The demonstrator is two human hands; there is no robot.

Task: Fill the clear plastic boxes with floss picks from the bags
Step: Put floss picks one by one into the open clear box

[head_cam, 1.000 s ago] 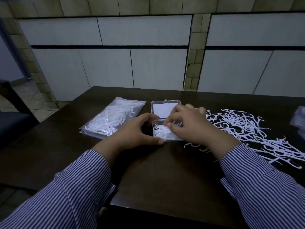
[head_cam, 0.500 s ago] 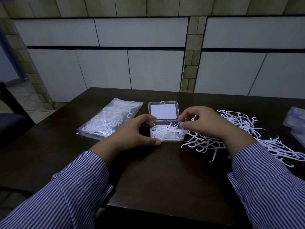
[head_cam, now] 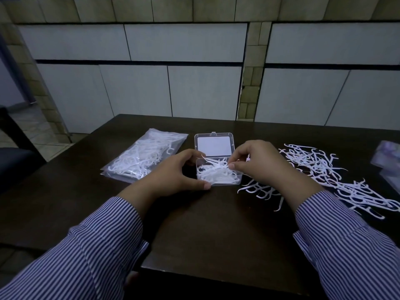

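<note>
A clear plastic box (head_cam: 237, 182) lies open in the middle of the dark table (head_cam: 212, 224), its lid (head_cam: 214, 145) flat behind it. White floss picks (head_cam: 214, 173) fill the box. My left hand (head_cam: 173, 174) grips the box's left side, thumb along the near edge. My right hand (head_cam: 259, 163) pinches floss picks at the box's right rim. A sealed bag of floss picks (head_cam: 145, 155) lies to the left. Loose floss picks (head_cam: 324, 176) are scattered on the right.
More clear plastic packets (head_cam: 387, 159) lie at the table's far right edge. A dark chair (head_cam: 15, 161) stands off the left side. A tiled wall runs behind the table. The near table edge is just below my sleeves.
My right hand went out to the loose pile and has come back to the box with picks in its fingers. The left hand has kept its hold on the box.
</note>
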